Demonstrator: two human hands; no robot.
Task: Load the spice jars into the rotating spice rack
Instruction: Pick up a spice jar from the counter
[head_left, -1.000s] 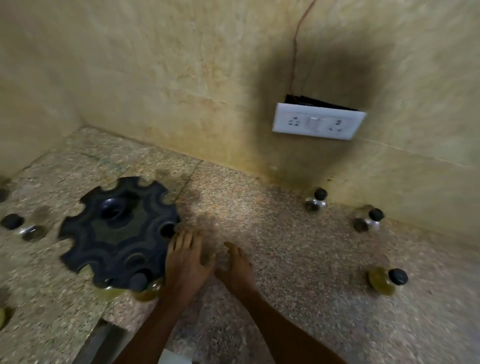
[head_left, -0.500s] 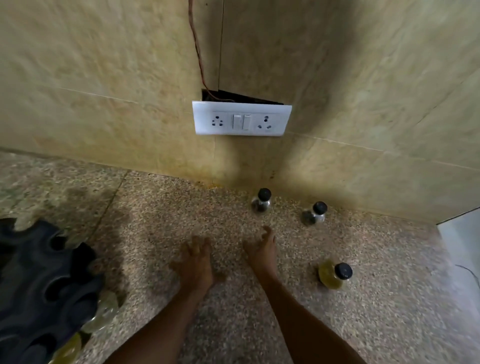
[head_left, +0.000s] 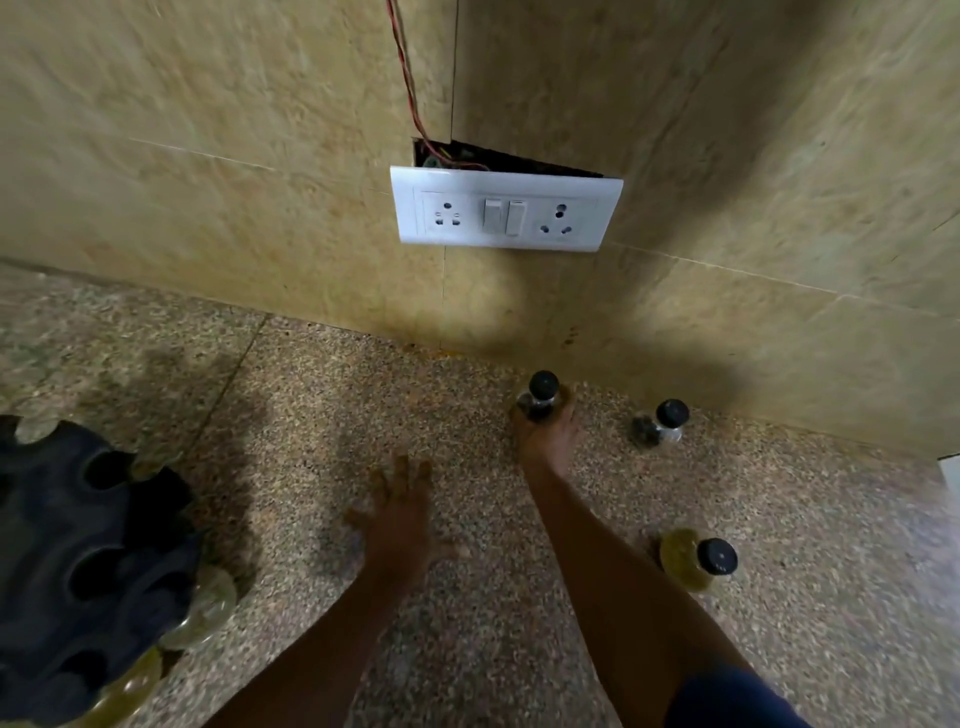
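Your right hand (head_left: 543, 434) has its fingers curled round the dark-spice jar (head_left: 540, 397) by the wall while your left hand (head_left: 397, 519) hovers with fingers loosely spread, so you are at the pickup step and next must lift the jar and carry it to a free slot in the rotating spice rack (head_left: 78, 571).

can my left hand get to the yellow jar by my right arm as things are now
Probably not directly: the right arm lies between the left hand and the yellow jar, so it would have to cross over.

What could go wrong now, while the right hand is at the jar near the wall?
The right hand has reached the dark-filled spice jar; its grasp looks barely set, so the jar may tip or slip. Carrying it back, the forearm could knock the yellow-filled jar. The spice rack is far to the left.
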